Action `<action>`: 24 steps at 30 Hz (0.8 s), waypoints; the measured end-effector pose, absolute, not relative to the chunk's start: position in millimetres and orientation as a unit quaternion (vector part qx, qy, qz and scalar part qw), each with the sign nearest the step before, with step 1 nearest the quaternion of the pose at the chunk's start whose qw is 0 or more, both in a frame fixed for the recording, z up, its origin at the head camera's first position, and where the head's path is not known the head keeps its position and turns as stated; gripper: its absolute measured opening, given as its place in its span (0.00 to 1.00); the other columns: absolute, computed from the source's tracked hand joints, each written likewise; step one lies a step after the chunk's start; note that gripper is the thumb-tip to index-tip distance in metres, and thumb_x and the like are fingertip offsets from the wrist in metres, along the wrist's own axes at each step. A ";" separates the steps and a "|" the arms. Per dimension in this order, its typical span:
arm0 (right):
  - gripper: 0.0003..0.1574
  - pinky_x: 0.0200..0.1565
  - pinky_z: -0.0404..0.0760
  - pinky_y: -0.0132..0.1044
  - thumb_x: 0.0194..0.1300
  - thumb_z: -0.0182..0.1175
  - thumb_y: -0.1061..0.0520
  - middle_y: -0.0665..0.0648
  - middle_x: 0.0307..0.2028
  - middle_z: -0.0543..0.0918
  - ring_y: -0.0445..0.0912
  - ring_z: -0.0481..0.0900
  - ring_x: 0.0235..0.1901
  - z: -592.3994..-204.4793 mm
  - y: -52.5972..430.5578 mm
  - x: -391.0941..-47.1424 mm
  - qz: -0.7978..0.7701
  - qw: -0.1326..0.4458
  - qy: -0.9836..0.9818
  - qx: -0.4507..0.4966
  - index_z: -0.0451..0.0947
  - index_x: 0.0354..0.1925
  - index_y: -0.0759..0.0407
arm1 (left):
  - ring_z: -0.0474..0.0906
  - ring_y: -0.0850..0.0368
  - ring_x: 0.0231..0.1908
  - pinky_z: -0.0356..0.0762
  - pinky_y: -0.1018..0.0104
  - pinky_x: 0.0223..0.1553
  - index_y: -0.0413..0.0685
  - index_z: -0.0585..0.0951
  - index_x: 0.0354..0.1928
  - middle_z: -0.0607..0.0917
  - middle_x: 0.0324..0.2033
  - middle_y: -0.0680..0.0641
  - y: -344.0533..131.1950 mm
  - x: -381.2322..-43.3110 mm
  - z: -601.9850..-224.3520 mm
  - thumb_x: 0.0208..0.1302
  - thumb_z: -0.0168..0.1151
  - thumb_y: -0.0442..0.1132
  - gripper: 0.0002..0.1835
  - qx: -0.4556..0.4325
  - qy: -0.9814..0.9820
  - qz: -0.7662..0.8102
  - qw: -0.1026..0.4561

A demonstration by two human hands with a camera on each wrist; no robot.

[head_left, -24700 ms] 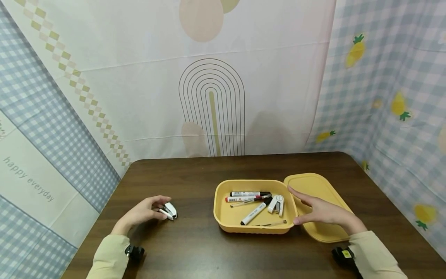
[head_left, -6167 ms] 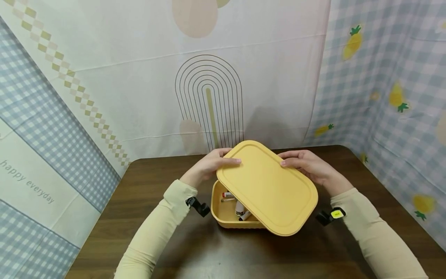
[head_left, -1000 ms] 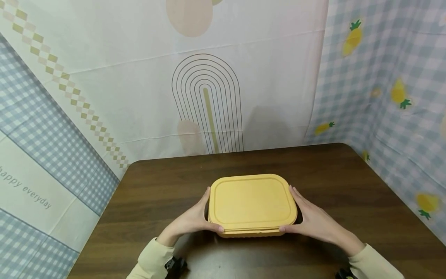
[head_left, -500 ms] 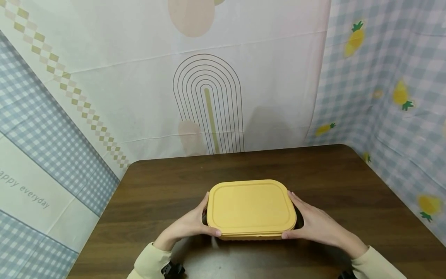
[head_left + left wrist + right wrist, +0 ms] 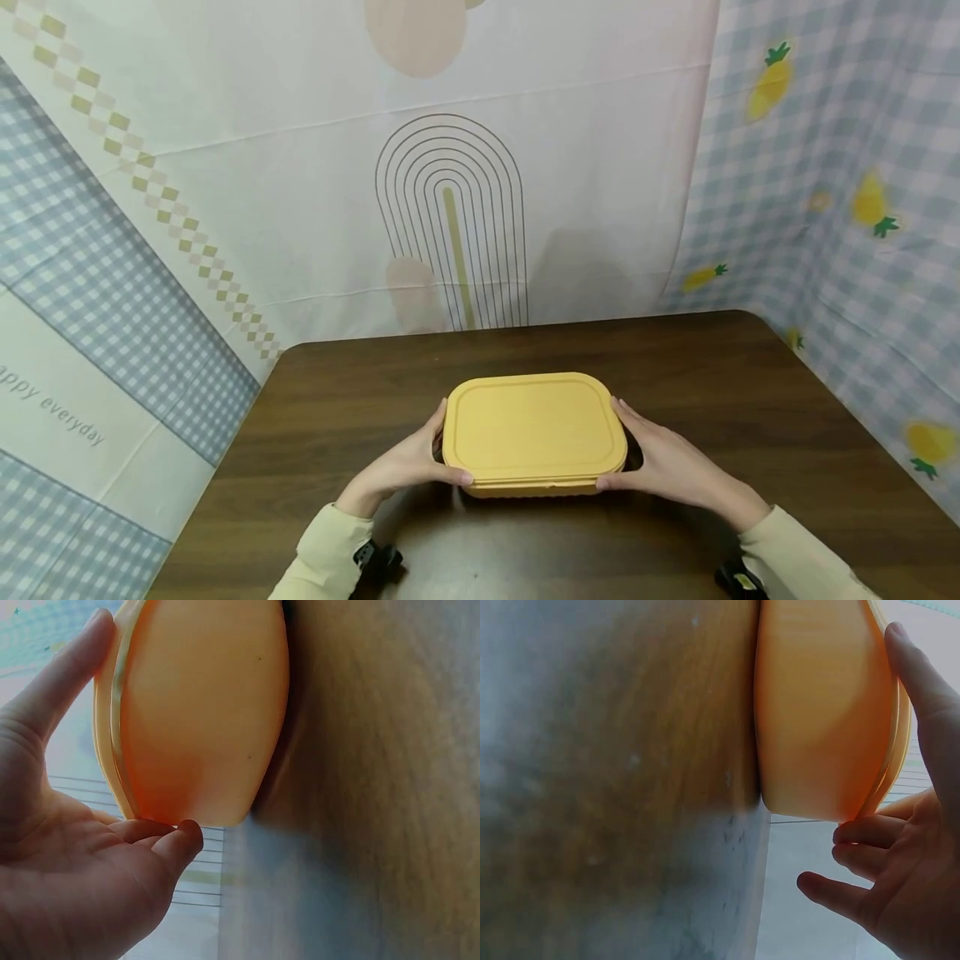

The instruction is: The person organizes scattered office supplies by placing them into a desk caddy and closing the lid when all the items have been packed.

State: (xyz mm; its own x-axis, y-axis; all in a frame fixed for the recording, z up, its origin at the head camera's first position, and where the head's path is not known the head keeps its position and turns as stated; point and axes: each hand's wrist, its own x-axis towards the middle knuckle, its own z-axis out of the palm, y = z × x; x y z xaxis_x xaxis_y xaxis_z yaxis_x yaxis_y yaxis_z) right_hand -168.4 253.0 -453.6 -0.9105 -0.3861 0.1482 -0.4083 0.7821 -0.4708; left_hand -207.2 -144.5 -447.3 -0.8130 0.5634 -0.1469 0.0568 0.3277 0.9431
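A yellow plastic box (image 5: 536, 492) stands on the brown table, its matching lid (image 5: 534, 425) lying over the whole top. My left hand (image 5: 405, 468) grips the left end, thumb at the front corner and fingers round the back. At the opposite end my right hand (image 5: 671, 468) holds the box the same way. The left wrist view shows the box's smooth end wall (image 5: 202, 712), with a thumb against the lid's rim. In the right wrist view the other end wall (image 5: 825, 712) shows, with fingertips at the rim. The box's contents are hidden under the lid.
The dark wooden table (image 5: 337, 400) has rounded far corners. A pale printed cloth (image 5: 600, 167) hangs behind it, with blue checked cloth (image 5: 847, 333) to the right and left. Both wrists carry black camera straps.
Earlier the box was uncovered, showing markers, pens and a stapler; another stapler was in my left hand. Both hands then held the lid above. Now it covers the box, which has just shifted slightly away.
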 end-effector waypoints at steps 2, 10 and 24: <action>0.78 0.59 0.73 0.59 0.50 0.67 0.21 0.69 0.75 0.56 0.65 0.67 0.68 -453.8 253.8 -168.2 0.253 0.021 -0.944 0.209 0.48 0.78 0.68 | 0.58 0.49 0.72 0.59 0.56 0.69 0.44 0.28 0.78 0.45 0.78 0.36 -144.5 -208.6 -448.0 0.52 0.80 0.45 0.73 0.198 0.791 0.532 0.229; 0.77 0.59 0.72 0.61 0.51 0.67 0.22 0.67 0.77 0.52 0.64 0.62 0.71 -454.1 256.4 -162.1 0.259 0.017 -0.942 0.214 0.47 0.79 0.63 | 0.43 0.52 0.76 0.48 0.49 0.73 0.47 0.30 0.79 0.42 0.79 0.41 -147.2 -201.1 -446.9 0.50 0.81 0.50 0.74 0.188 0.819 0.495 0.220; 0.70 0.62 0.66 0.67 0.60 0.67 0.30 0.56 0.80 0.39 0.63 0.47 0.76 -439.2 255.9 -177.3 0.284 0.009 -0.933 0.221 0.33 0.81 0.45 | 0.31 0.53 0.77 0.41 0.48 0.74 0.53 0.31 0.79 0.33 0.79 0.49 -144.2 -204.0 -432.2 0.58 0.73 0.59 0.66 0.229 0.877 0.403 0.122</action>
State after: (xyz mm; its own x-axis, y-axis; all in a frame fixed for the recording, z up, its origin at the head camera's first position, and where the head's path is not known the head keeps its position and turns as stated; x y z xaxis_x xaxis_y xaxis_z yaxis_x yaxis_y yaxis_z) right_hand -177.3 255.9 -439.2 -0.9021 -0.4076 0.1417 -0.4175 0.7415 -0.5252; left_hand -204.0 -144.2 -432.2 -0.8652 0.5004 -0.0301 0.3030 0.5698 0.7639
